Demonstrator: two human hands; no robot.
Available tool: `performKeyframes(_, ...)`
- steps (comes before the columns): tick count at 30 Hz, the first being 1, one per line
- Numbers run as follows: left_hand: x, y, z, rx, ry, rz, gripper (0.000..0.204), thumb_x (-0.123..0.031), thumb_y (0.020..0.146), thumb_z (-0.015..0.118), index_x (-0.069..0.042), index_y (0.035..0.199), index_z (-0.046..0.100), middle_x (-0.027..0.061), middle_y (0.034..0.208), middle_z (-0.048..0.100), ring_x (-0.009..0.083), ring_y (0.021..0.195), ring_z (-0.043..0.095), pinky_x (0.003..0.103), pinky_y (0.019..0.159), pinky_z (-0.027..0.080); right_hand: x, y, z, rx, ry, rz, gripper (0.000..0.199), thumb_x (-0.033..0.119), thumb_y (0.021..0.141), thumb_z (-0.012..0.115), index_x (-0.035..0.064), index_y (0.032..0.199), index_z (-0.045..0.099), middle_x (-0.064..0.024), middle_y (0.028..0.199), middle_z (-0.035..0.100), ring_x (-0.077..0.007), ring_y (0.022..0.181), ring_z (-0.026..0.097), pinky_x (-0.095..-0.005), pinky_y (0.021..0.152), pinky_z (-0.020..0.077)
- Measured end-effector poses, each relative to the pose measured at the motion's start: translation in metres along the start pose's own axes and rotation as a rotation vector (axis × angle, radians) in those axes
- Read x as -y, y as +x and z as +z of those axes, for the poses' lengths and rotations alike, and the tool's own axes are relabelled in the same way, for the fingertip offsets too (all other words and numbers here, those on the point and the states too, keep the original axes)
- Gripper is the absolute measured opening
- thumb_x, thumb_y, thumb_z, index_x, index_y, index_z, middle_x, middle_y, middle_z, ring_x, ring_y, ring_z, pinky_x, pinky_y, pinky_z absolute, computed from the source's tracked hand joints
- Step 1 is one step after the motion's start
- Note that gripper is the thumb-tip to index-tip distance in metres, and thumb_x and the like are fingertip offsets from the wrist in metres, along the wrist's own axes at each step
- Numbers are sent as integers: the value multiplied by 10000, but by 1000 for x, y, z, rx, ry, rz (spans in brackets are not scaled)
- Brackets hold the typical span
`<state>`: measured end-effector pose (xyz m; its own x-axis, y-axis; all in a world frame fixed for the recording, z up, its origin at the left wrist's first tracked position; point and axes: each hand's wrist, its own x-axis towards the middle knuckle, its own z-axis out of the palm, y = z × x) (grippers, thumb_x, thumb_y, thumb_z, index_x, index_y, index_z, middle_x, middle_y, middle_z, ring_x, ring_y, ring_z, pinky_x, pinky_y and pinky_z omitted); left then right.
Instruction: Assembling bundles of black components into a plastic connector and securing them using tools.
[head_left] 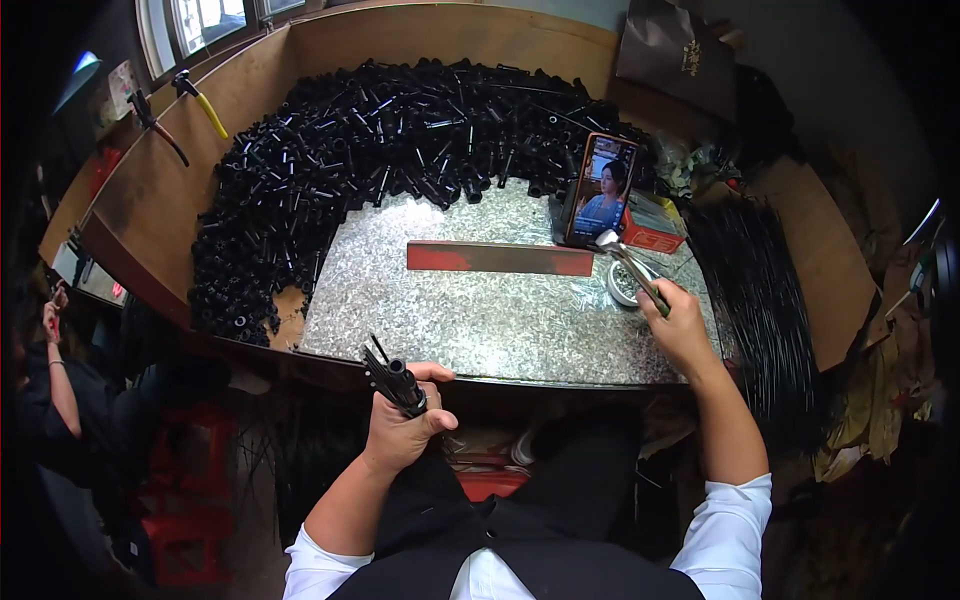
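Facing you, a vertical line of gold characters stands on the dark bag (668, 68) at the back, beside smaller gold print. Small pale lettering runs near the lower edge of the screen of the phone (604, 192) on your desk (470, 325), and light print marks the red box (650, 238); both are too tiny for you to make out.

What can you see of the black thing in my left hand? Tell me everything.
The black bundle looks like hard plastic or metal, with small glints. A round, hollow tube end faces up, thin dark prongs rise beside it, and small ridges run down its left side; whether it is one piece or several, I can't tell. It points upward, leaning to the left, gripped by your left hand, which hides its lower end. In the picture it sits by the speckled slab's near edge.
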<state>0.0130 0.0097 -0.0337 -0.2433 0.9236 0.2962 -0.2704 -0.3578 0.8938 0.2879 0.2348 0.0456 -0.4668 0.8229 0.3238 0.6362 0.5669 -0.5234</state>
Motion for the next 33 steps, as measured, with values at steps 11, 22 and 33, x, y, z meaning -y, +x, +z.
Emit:
performKeyframes(11, 1, -4, 0, 51, 41, -76, 551, -204, 750, 783, 66, 1114, 471, -33, 592, 455, 59, 529, 450, 210, 533, 382, 0, 54, 5, 338, -551, -56, 122, 125, 770, 624, 37, 855, 627, -207, 802, 636, -400, 807, 602, -481, 721, 469)
performKeyframes(22, -1, -5, -2, 44, 20, -111, 544, -169, 751, 783, 74, 1120, 466, -28, 594, 460, 63, 531, 456, 209, 539, 389, 4, 59, 13, 356, -562, -15, 174, 167, 764, 642, 34, 876, 630, -207, 828, 638, -387, 839, 609, -469, 743, 476)
performKeyframes(33, 1, -1, 6, 11, 34, -128, 684, -200, 733, 800, 84, 1204, 394, -27, 567, 471, 59, 519, 467, 191, 527, 374, 64, -9, 52, 146, 313, -195, 89, 109, 882, 572, 26, 906, 550, -60, 756, 551, -135, 663, 542, -289, 614, 448)
